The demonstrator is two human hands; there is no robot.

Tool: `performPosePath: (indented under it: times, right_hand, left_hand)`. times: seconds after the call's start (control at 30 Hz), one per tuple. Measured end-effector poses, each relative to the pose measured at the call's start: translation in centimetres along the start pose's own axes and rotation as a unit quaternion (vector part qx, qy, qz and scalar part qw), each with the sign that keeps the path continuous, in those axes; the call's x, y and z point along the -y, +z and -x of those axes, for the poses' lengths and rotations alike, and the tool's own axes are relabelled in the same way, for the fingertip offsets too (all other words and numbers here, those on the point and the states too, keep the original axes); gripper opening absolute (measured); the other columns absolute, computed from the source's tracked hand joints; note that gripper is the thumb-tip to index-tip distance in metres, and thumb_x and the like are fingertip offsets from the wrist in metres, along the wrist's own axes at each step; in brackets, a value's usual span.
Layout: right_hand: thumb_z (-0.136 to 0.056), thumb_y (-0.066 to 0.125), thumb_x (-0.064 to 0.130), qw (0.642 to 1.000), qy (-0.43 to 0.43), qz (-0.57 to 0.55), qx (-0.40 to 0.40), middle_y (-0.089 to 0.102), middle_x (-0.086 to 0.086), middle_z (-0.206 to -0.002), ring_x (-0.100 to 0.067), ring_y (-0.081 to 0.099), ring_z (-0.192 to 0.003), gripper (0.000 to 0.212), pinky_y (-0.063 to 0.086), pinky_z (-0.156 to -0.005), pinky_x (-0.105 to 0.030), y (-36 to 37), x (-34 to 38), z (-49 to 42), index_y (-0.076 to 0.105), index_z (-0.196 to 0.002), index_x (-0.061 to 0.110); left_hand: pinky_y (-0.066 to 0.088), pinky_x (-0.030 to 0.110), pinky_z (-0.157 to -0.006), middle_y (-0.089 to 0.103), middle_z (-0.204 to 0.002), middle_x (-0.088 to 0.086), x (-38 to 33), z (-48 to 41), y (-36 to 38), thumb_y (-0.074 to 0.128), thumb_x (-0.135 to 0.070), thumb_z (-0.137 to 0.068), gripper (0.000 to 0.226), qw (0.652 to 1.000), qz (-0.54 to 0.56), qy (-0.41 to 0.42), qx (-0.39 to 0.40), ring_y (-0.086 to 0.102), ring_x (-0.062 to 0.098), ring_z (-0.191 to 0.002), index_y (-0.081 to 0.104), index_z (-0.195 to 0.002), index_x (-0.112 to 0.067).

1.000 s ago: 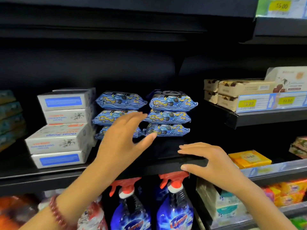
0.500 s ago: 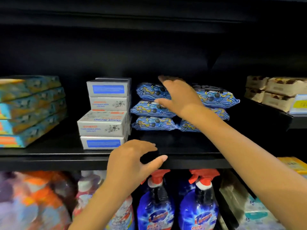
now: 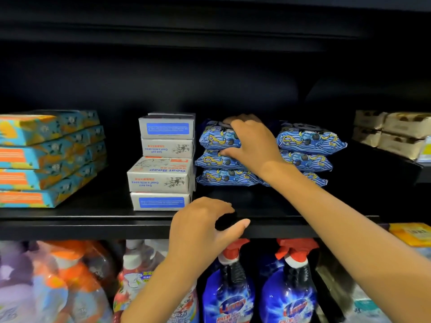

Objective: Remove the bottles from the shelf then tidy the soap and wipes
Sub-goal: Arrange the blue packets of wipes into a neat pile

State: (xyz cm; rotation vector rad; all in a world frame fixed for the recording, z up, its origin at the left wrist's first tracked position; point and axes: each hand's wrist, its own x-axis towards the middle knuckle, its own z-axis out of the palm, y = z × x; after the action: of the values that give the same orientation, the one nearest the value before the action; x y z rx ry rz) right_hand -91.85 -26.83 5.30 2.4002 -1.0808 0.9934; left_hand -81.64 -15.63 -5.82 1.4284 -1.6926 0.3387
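Right hand [image 3: 251, 143] is up on the near pile of wipes, fingers curled over the top wipes pack [image 3: 215, 136], thumb tucked under its front edge, clamped on it. Soap boxes [image 3: 163, 164] stand stacked just left of that hand, a second wipes pile [image 3: 310, 145] just right of it. Left hand [image 3: 200, 227] sits at the shelf [image 3: 93, 220] lip below, fingers loosely curled, holding nothing, with spray bottles [image 3: 228, 287] beneath it.

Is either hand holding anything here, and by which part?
The right hand grips the top wipes pack of the left stack at its right end, thumb underneath. The left hand holds nothing.
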Motion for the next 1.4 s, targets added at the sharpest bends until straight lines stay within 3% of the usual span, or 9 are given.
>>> performPosePath:
  times: [0.1,0.17,0.3,0.5,0.63,0.8,0.93,1.27,1.4]
  right_hand:
    - [-0.085,0.063,0.041,1.000,0.004,0.008,-0.011,0.056,-0.006,-0.122,-0.025,0.043,-0.119,0.058,0.038,-0.089,-0.032,-0.2,-0.2,0.3,0.046,-0.133,0.014]
    - [-0.084,0.066,0.037,0.998,-0.012,-0.013,-0.055,0.059,-0.007,-0.115,-0.026,0.048,-0.111,0.053,0.039,-0.084,-0.033,-0.8,-0.3,1.0,0.051,-0.128,0.011]
    - [-0.076,0.071,0.033,0.980,-0.024,-0.119,-0.156,0.063,-0.002,-0.108,-0.018,0.053,-0.102,0.050,0.039,-0.079,-0.021,-3.5,-0.8,4.3,0.059,-0.119,0.010]
    - [-0.073,0.070,0.032,0.973,0.017,-0.170,-0.153,0.058,0.010,-0.104,-0.006,0.054,-0.099,0.048,0.042,-0.083,-0.016,-7.7,-3.4,11.7,0.061,-0.116,0.014]
    - [-0.073,0.069,0.032,0.975,0.062,-0.153,-0.146,0.057,0.008,-0.102,-0.004,0.052,-0.096,0.046,0.039,-0.082,-0.008,-7.0,-5.7,15.0,0.060,-0.115,0.016]
    - [-0.072,0.074,0.034,0.973,0.107,-0.149,-0.142,0.060,0.001,-0.102,-0.008,0.055,-0.093,0.050,0.042,-0.077,-0.010,-6.5,-8.1,17.5,0.060,-0.115,0.013]
    - [-0.068,0.070,0.028,0.967,0.123,-0.148,-0.164,0.059,0.002,-0.099,-0.003,0.051,-0.090,0.049,0.037,-0.078,-0.002,-6.9,-9.0,18.5,0.061,-0.114,0.013]
    - [-0.071,0.073,0.031,0.985,0.057,-0.104,-0.126,0.056,0.009,-0.103,-0.005,0.052,-0.097,0.049,0.035,-0.084,-0.005,-6.0,-10.3,17.8,0.060,-0.115,0.014]
    - [-0.074,0.066,0.041,0.994,-0.006,-0.065,-0.088,0.063,0.003,-0.104,-0.012,0.055,-0.099,0.049,0.044,-0.081,-0.022,-5.4,-9.9,16.1,0.060,-0.114,0.014]
  left_hand:
    - [0.051,0.017,-0.060,0.072,-0.080,-0.016,-0.2,0.0,-0.1,0.051,-0.064,-0.070,0.045,1.000,-0.006,-0.005,-0.001,0.068,0.003,-0.075,0.076,-0.079,-0.028]
    - [0.049,0.016,-0.060,0.071,-0.079,-0.017,-0.3,-0.1,-0.1,0.050,-0.064,-0.070,0.044,1.000,-0.009,-0.009,-0.001,0.067,0.003,-0.074,0.075,-0.078,-0.029]
    - [0.048,0.019,-0.065,0.072,-0.084,-0.015,-0.3,-0.2,-0.4,0.057,-0.063,-0.071,0.043,0.999,-0.009,-0.014,0.035,0.067,0.006,-0.080,0.075,-0.083,-0.027]
    - [0.046,0.022,-0.076,0.073,-0.090,-0.005,-1.3,-3.3,-1.3,0.066,-0.047,-0.071,0.038,0.999,0.004,0.051,0.014,0.068,0.016,-0.087,0.074,-0.094,-0.017]
    - [0.041,0.022,-0.092,0.069,-0.113,-0.001,-2.2,-7.7,-1.0,0.073,-0.036,-0.074,0.047,0.997,0.070,0.024,-0.029,0.062,0.016,-0.107,0.067,-0.116,-0.015]
    - [0.027,0.033,-0.108,0.048,-0.140,0.001,-1.5,-11.5,1.6,0.072,-0.045,-0.078,0.075,0.990,-0.105,-0.023,0.090,0.039,0.022,-0.131,0.040,-0.141,-0.019]
    - [0.028,0.034,-0.100,0.054,-0.129,-0.001,-0.6,-11.8,2.8,0.065,-0.060,-0.076,0.070,0.966,-0.241,-0.026,0.091,0.046,0.022,-0.122,0.045,-0.132,-0.021]
    - [0.034,0.034,-0.090,0.059,-0.125,0.005,0.0,-12.1,2.2,0.060,-0.050,-0.085,0.057,0.978,-0.202,-0.009,0.051,0.049,0.027,-0.117,0.052,-0.129,-0.016]
    - [0.035,0.037,-0.078,0.062,-0.110,0.013,-1.0,-12.5,1.4,0.059,-0.045,-0.088,0.045,0.989,-0.139,-0.054,-0.011,0.051,0.032,-0.105,0.058,-0.112,-0.006]
